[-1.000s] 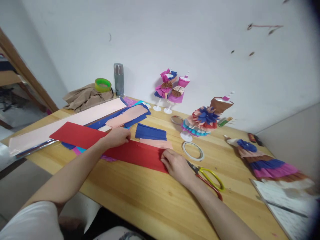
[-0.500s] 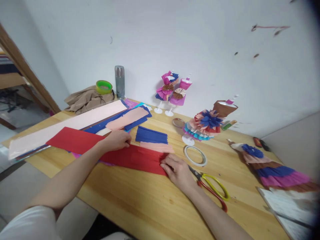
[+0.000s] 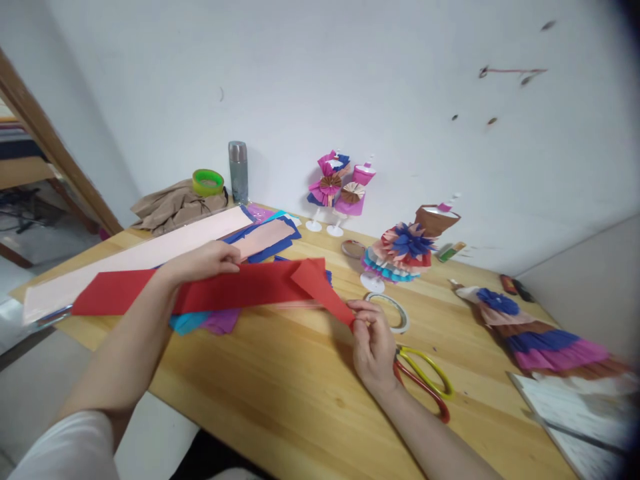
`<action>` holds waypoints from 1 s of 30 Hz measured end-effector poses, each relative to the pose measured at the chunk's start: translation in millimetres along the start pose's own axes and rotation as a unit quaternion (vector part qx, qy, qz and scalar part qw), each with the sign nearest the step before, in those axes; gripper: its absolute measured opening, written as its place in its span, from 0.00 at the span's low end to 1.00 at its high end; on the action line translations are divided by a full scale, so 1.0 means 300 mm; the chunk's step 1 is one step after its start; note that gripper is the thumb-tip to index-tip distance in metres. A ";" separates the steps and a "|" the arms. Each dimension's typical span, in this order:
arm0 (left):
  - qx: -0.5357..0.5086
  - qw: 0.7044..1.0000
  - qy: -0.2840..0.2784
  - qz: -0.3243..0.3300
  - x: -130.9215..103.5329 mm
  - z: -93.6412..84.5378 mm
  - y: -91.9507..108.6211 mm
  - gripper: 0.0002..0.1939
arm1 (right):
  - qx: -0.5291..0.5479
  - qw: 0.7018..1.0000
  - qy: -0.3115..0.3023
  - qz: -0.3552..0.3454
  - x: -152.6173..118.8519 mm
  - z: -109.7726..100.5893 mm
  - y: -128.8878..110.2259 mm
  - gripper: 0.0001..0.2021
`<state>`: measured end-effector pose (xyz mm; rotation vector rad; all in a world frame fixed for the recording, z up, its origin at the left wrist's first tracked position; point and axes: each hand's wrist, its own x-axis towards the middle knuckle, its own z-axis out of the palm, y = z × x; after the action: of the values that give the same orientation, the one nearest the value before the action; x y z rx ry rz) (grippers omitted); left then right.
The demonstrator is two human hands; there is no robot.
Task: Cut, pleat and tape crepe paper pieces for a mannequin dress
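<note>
A long red paper strip stretches across the table, its right end folded back over itself and pulled to a narrow corner. My right hand pinches that corner between thumb and fingers, just left of the scissors with yellow and red handles. My left hand is closed at the upper edge of the strip, around its middle; its fingertips are hard to make out. Cyan and purple paper pieces stick out under the strip. Behind it are a pale pink strip and blue and peach pieces.
Small dress forms in paper clothes stand along the wall. A tape roll lies near the scissors. A flask, a green tape roll and brown cloth are at the back left. A layered paper dress and a notebook lie right.
The red strip's right end has been lifted and folded over. My right hand has moved slightly right with its corner; my left hand has shifted left and up along the strip.
</note>
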<state>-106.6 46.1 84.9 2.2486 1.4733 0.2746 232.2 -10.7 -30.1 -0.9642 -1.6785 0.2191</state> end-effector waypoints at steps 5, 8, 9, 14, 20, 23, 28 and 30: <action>-0.093 0.988 0.110 -0.060 0.034 -0.172 -0.074 0.11 | 0.023 0.998 -0.027 -0.046 -0.016 0.004 0.009 0.08; -0.188 0.957 0.190 -0.111 0.129 -0.241 -0.112 0.11 | 0.006 0.998 -0.050 -0.045 -0.016 0.007 0.011 0.08; -0.216 0.947 0.194 -0.135 0.168 -0.249 -0.123 0.11 | -0.001 0.997 -0.055 -0.046 -0.015 0.007 0.009 0.08; -0.229 0.926 0.210 -0.214 0.323 -0.188 -0.166 0.12 | -0.012 0.995 -0.071 -0.073 -0.008 0.008 -0.003 0.08; -0.207 0.936 0.225 -0.172 0.361 -0.096 -0.130 0.10 | 0.005 0.990 -0.116 -0.082 -0.008 0.014 -0.007 0.08; -0.245 0.949 0.165 -0.108 0.331 -0.022 -0.042 0.15 | 0.030 0.989 -0.135 -0.045 -0.003 0.019 -0.013 0.08; -0.360 0.933 -0.018 0.012 0.248 0.157 0.116 0.30 | 0.059 0.990 -0.118 0.057 0.017 0.011 -0.031 0.09; -0.349 0.936 -0.038 -0.015 0.221 0.214 0.161 0.31 | 0.050 0.992 -0.091 0.070 0.025 0.005 -0.032 0.10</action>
<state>-14.3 74.0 45.4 1.6392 1.1257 0.5897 226.1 -11.3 -19.4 -1.0117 -1.7472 0.4935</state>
